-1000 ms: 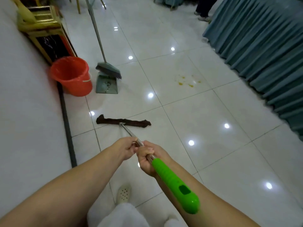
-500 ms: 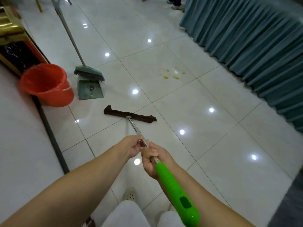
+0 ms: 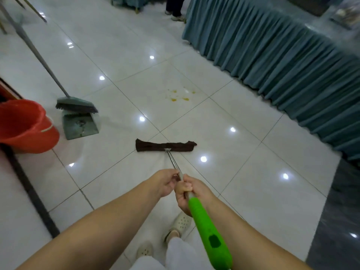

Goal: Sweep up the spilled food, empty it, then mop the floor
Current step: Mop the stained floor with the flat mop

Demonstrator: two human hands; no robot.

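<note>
Two tools already stood parked at the far left: beside the red bucket [image 3: 25, 125] a broom [image 3: 77, 106] leaned with its head over the dustpan [image 3: 80, 124], neither touched by anyone, so the sweeping and emptying looked finished and the mopping was the step in hand. Further right, on the pale tiled floor [image 3: 116, 55], the dark flat mop head [image 3: 165, 146] lay across a tile joint, its thin metal shaft running back to the person. The left hand [image 3: 165, 183] pinched that shaft just ahead of the right hand [image 3: 188, 192], which was curled round it where the metal met the green handle [image 3: 209, 234]; the two hands sat close together, nearly touching. Beyond the mop head and a little to its right, well apart from it, yellow smears [image 3: 179, 95] marked the spill's remains on the next tile. To the right hung the teal pleated table skirt [image 3: 282, 59]. By my judgement the next move called for pushing the mop head forward across the joint until it covered the smears, pressing down enough for the cloth to drag them off, and keeping clear of the skirt's hem
</note>
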